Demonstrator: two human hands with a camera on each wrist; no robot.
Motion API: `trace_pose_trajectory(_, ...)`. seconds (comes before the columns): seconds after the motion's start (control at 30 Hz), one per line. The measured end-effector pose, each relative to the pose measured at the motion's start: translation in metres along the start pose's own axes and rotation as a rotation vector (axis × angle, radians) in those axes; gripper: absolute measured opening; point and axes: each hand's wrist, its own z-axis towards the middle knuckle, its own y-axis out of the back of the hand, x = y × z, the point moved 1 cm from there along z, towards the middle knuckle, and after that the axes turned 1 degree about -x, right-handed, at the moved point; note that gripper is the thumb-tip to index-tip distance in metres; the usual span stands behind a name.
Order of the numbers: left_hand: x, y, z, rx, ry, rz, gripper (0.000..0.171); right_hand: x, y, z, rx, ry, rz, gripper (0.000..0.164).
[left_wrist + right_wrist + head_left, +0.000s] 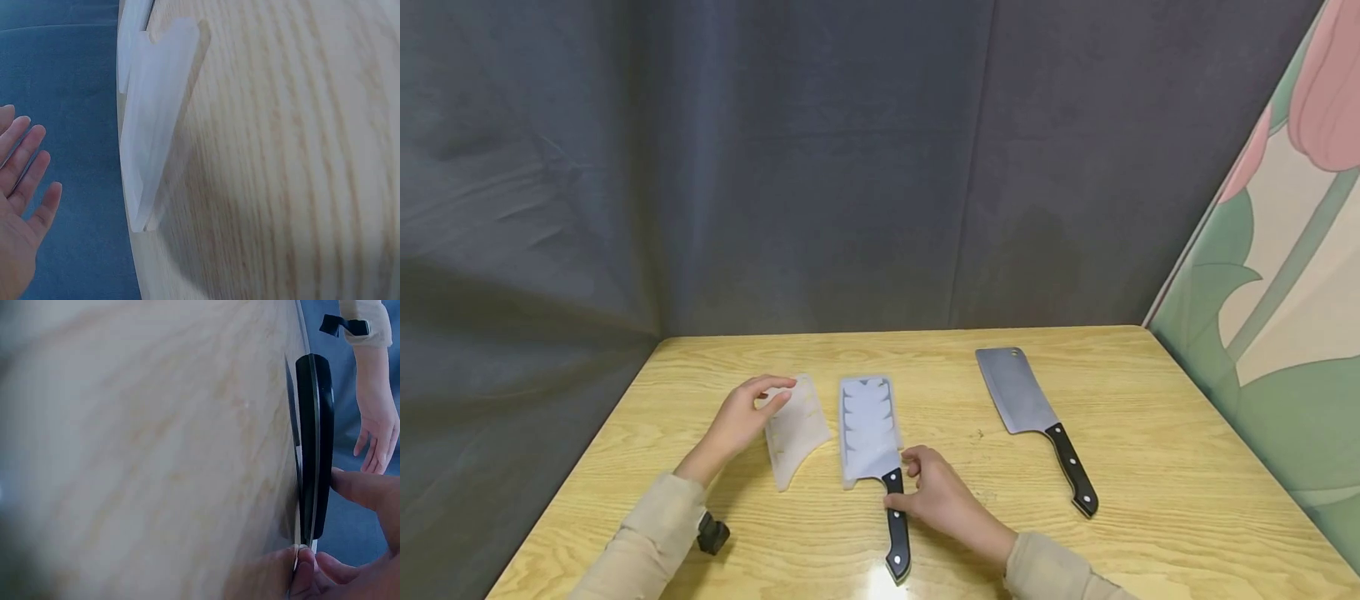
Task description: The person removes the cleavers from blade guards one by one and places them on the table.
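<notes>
A cleaver with a black riveted handle point(897, 529) lies with its blade in a translucent white blade guard point(847, 433). My right hand point(943, 496) grips it near the heel of the blade; the thumb is on the handle and the curled fingers are by the guard's lower right edge. The handle point(315, 444) stands edge-on in the right wrist view. A second white blade guard point(797, 429) lies to the left, without a blade. Over its upper left part is my left hand point(745, 417), fingers spread loosely and holding nothing; the left wrist view shows this hand point(22, 200) apart from the guard point(156, 119).
A bare cleaver point(1018, 392) lies on the right side of the wooden table point(1150, 467), its handle pointing toward the front. Behind the table hangs a dark grey curtain point(850, 167). A flower-patterned panel point(1285, 333) borders the right side.
</notes>
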Motion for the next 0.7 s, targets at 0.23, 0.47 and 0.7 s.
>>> trace_pose_trajectory(0.23,0.003,0.000,-0.003,0.013,0.039,0.002,0.032,0.000,0.004,0.001,0.043,-0.027,-0.045,0.066)
trace_pose_trajectory(0.47,0.003,0.002,-0.006,0.016,0.063,0.001,0.032,-0.005,0.020,0.003,0.007,-0.031,-0.077,0.045)
trace_pose_trajectory(0.7,0.005,0.000,-0.008,0.006,0.061,0.005,0.029,-0.015,0.030,0.004,-0.018,-0.095,-0.091,0.044)
